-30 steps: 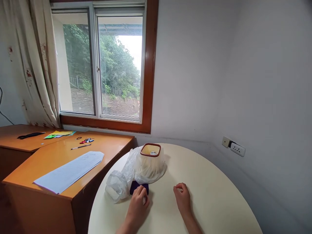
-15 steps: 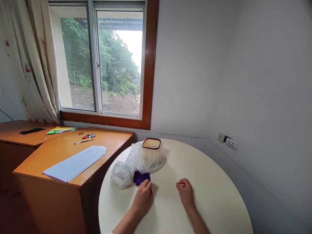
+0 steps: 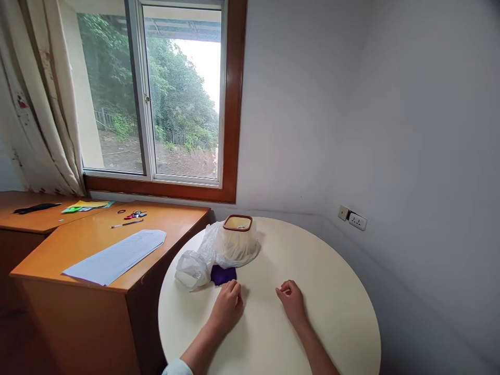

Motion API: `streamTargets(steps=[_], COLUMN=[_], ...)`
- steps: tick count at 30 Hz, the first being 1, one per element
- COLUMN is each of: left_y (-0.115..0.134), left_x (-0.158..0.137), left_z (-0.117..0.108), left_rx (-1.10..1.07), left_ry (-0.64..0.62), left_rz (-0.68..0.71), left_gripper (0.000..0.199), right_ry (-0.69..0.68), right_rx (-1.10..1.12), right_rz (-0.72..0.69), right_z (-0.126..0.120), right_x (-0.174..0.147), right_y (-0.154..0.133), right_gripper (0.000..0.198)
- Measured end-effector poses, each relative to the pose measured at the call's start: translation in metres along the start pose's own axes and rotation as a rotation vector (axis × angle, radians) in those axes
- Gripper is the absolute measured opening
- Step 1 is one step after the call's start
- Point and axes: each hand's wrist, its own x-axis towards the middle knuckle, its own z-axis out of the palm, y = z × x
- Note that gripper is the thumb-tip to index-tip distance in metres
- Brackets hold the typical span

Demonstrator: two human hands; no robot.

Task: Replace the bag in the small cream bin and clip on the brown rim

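Both my hands rest on the round cream table (image 3: 324, 260), well apart. My left hand (image 3: 228, 303) lies with its fingers curled in, just in front of a folded purple cloth (image 3: 223, 275); nothing shows sticking out of it. To the right, my right hand (image 3: 292, 302) is loosely closed, thumb against the bent index finger, with nothing visible between them. Behind the cloth stands a small basket (image 3: 238, 242) with a brown rim, covered by a clear plastic bag. The bag's crumpled end (image 3: 193, 271) spreads out to the left of the cloth.
An orange wooden desk (image 3: 86, 245) adjoins on the left. On it lie white papers (image 3: 117, 258), a pen (image 3: 127, 224), red-handled scissors (image 3: 135, 214), coloured sheets (image 3: 88, 207) and a black item (image 3: 37, 208). A wall socket (image 3: 357, 221) is at right, a window (image 3: 182, 99) behind.
The whole view has shifted slightly, so everything sits a little higher and further left. Both hands keep their curled pose on the table, and the objects stay where they were.
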Motion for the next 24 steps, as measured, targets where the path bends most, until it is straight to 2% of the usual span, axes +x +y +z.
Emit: streamTargets(steps=[11, 19, 24], left_y=[0.004, 0.003, 0.009], left_x=[-0.001, 0.002, 0.02], left_z=[-0.002, -0.003, -0.002], left_rx=[0.011, -0.007, -0.021], left_ry=[-0.076, -0.172, -0.263], left_rz=[0.047, 0.104, 0.16], left_gripper=[0.023, 0.021, 0.019], right_ry=[-0.027, -0.114, -0.167], right_rx=[-0.009, -0.047, -0.114], right_rz=[0.005, -0.006, -0.038], right_z=[-0.005, -0.003, -0.008], right_x=[-0.01, -0.009, 0.002], right_y=[-0.003, -0.001, -0.002], right_gripper=[0.031, 0.027, 0.023])
